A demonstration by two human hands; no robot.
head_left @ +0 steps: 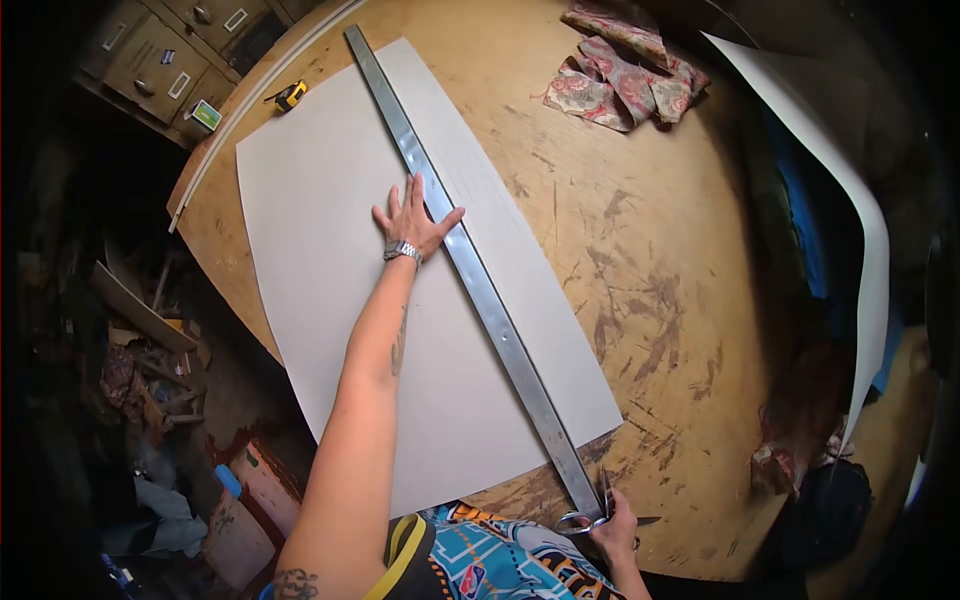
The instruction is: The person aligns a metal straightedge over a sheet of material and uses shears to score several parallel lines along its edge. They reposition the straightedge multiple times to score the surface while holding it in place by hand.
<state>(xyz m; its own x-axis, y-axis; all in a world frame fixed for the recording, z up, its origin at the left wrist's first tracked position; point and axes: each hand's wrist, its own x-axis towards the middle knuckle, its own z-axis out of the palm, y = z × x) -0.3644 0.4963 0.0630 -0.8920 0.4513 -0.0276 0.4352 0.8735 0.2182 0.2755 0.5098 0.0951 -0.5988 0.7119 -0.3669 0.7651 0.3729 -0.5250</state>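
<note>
My left hand [418,215] lies with its fingers spread on a long metal straightedge [490,295], pressing it against a large pale grey sheet [330,230]. The straightedge runs lengthwise over the sheet, and both its ends reach past the sheet's edges. At its near end, my right hand [617,527] is closed around a pair of scissors [578,522]. The scissors look spread apart, one blade pointing up beside the straightedge and a dark tip showing right of the hand. Part of the scissors is hidden by my fingers.
The wooden table [640,240] has dark scuff marks. A yellow tape measure [290,96] sits by the sheet's far left corner. Patterned cloth [630,75] lies at the back. A curled white sheet [850,200] rises on the right. Drawers [160,65] stand beyond the table.
</note>
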